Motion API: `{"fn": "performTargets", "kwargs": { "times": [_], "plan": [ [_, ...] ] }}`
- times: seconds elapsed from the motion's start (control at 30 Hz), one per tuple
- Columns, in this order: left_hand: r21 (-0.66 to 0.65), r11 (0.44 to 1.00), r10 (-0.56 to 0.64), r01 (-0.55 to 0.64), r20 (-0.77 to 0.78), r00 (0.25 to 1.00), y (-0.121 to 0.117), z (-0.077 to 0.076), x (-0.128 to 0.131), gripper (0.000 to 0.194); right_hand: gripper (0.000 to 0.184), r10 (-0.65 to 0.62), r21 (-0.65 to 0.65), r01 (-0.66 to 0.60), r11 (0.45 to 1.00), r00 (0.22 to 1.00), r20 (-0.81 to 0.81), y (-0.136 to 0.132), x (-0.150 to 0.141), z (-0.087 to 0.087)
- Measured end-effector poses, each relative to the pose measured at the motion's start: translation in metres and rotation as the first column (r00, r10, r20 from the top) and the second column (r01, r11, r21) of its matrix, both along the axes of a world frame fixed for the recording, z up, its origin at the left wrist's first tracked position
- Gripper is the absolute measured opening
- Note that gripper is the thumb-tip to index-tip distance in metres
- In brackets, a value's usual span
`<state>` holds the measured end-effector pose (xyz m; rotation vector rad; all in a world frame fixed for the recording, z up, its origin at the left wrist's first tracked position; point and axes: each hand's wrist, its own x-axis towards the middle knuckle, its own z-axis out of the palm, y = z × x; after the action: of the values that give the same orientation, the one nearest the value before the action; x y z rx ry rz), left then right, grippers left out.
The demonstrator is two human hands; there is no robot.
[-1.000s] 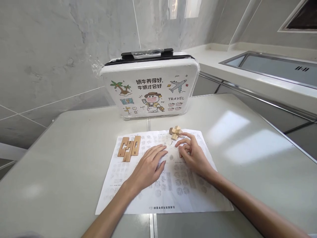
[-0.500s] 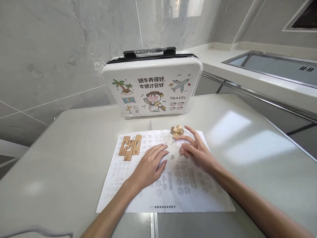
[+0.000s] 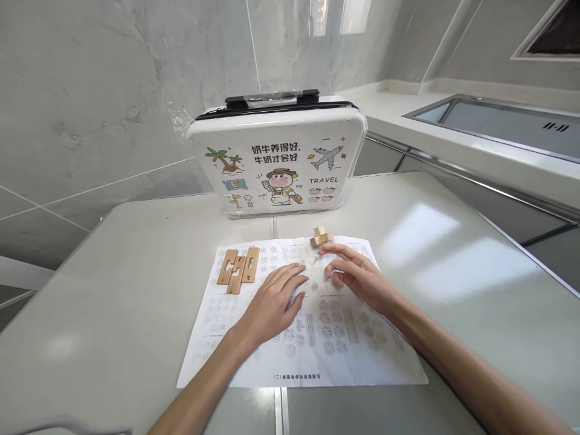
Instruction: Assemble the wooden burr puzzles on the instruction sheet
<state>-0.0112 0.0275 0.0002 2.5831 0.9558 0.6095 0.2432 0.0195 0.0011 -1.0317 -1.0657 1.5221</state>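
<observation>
A printed paper sheet (image 3: 290, 365) lies on the table under both hands. My left hand (image 3: 276, 302) rests flat on its middle, fingers stretched out and holding nothing. At the sheet's far edge sits a small wooden interlocking puzzle (image 3: 321, 237) of pale and brown pieces. My right hand (image 3: 357, 275) is just in front of it, fingers apart and partly curled. Its index fingertip is at the puzzle's near side; whether it touches, I cannot tell. Several flat wooden pieces (image 3: 234, 270) with cut-outs and numbers lie on the sheet left of my left hand.
A white suitcase (image 3: 276, 163) with cartoon prints and plastic wrap stands at the back of the table (image 3: 113, 290). Behind it rises a grey tiled wall (image 3: 90, 90). To the right runs a counter (image 3: 389, 112) with a sink (image 3: 489, 121).
The wooden puzzle has turned and shifted slightly away. My right hand's index finger has drawn in towards the others. My left hand has stayed in place.
</observation>
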Motion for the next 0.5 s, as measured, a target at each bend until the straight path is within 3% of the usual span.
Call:
{"fn": "performTargets", "kwargs": {
  "times": [0.1, 0.27, 0.33, 0.5],
  "plan": [
    [0.001, 1.0, -0.001, 0.001, 0.01, 1.0, 0.0003, -0.0007, -0.0002, 0.031, 0.038, -0.042, -0.012, 0.042, 0.999, 0.999, -0.033, -0.0001, -0.0009, -0.0007],
    [0.002, 1.0, 0.0, 0.0, 0.002, 1.0, 0.0002, -0.0014, -0.0002, 0.028, 0.079, -0.093, -0.062, 0.087, 0.994, 0.99, -0.107, 0.0028, 0.0016, 0.0007],
    [0.001, 1.0, 0.0, 0.0, 0.0, 1.0, 0.0, -0.0013, -0.0002, 0.028, 0.087, -0.09, -0.086, 0.079, 0.993, 0.987, -0.133, 0.0043, 0.0033, 0.0015],
    [0.005, 1.0, 0.005, -0.005, 0.009, 1.0, -0.0005, -0.0012, -0.0006, 0.031, 0.074, -0.054, -0.105, 0.042, 0.994, 0.992, -0.116, 0.0076, 0.0073, 0.0006]
  ]
}}
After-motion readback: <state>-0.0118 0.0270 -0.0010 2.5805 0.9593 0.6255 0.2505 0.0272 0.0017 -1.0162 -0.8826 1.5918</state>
